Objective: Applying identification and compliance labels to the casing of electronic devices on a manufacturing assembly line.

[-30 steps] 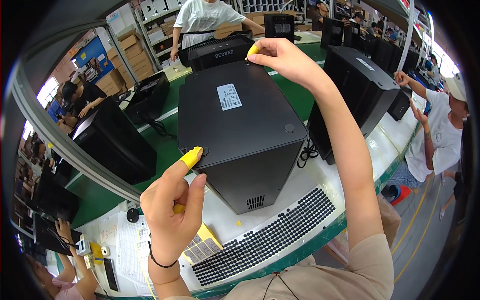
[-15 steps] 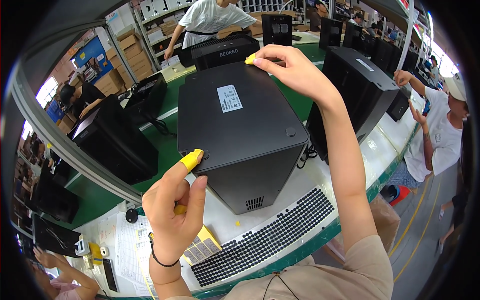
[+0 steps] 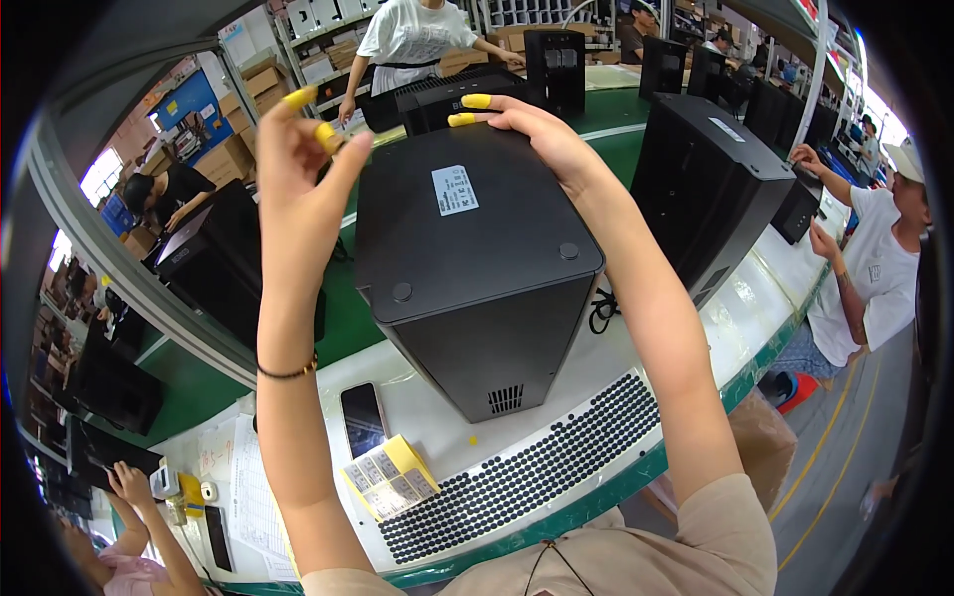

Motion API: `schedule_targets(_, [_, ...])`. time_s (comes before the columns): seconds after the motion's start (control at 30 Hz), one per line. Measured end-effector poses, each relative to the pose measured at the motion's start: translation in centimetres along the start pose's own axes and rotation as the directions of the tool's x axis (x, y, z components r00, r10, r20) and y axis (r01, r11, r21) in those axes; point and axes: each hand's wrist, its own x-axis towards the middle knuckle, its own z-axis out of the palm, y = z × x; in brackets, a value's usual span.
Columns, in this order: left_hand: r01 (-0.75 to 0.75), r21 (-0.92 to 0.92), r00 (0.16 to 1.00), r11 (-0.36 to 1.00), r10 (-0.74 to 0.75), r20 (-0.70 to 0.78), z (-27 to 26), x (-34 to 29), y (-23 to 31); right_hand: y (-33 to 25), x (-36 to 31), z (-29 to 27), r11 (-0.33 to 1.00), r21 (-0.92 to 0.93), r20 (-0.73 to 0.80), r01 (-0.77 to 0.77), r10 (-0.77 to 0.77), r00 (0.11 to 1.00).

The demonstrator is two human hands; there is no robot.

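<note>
Standing inverted on white bench (image 3: 628,343), black tower case (image 3: 472,253) presumably leaves round feet (image 3: 401,292) reachable; left hand (image 3: 301,194) raised, loosely curled, empty; right hand (image 3: 556,149) at far edge, fingers parted, contact unclear.

- Beige top (image 3: 636,558), short sleeves (image 3: 730,526)
- Thin dark cord (image 3: 549,543), V-shaped, near side
- Thin dark bracelet (image 3: 287,375), left side
- Left hand (image 3: 303,189): two yellow finger covers (image 3: 300,98)
- Right hand (image 3: 556,149): two yellow fingertip wraps (image 3: 478,100)

My feed comes through bright, with the window (image 3: 99,179) at left blown out, glare on the tabletop (image 3: 743,294), slight blur on the left hand (image 3: 301,184) and edges bending into black.
</note>
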Motion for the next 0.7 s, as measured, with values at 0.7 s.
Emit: schedule_targets(0.7, [-0.141, 0.263, 0.889, 0.955, 0.005, 0.459, 0.4, 3.8, -3.3, 0.4, -0.5, 0.0, 0.996, -0.079, -0.112, 0.039, -0.048, 0.993])
